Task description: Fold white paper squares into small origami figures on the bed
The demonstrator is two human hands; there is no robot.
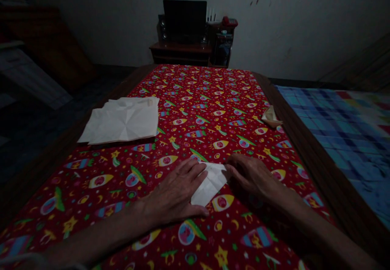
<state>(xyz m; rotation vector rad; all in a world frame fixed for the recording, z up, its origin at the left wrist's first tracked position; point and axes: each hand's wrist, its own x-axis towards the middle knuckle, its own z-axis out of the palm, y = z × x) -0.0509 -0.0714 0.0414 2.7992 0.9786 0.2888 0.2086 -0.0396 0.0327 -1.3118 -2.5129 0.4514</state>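
Observation:
A small piece of folded white paper (210,183) lies on the red patterned cloth in front of me. My left hand (178,190) rests flat over its left part, fingers spread and thumb near the lower corner. At the paper's right corner, my right hand (248,174) is closed, with thumb and fingertips pinching the edge. My left hand covers part of the paper. Farther off to the left sits a stack of creased white paper sheets (124,121). A small folded paper piece (270,117) stands at the right side of the cloth.
The red cloth (201,111) with rockets and stars covers a table with dark brown edges (274,95). Beyond it, a monitor (185,20) and a red telephone (230,22) stand on wooden furniture. A blue checked sheet (323,127) lies to the right. The room is dim.

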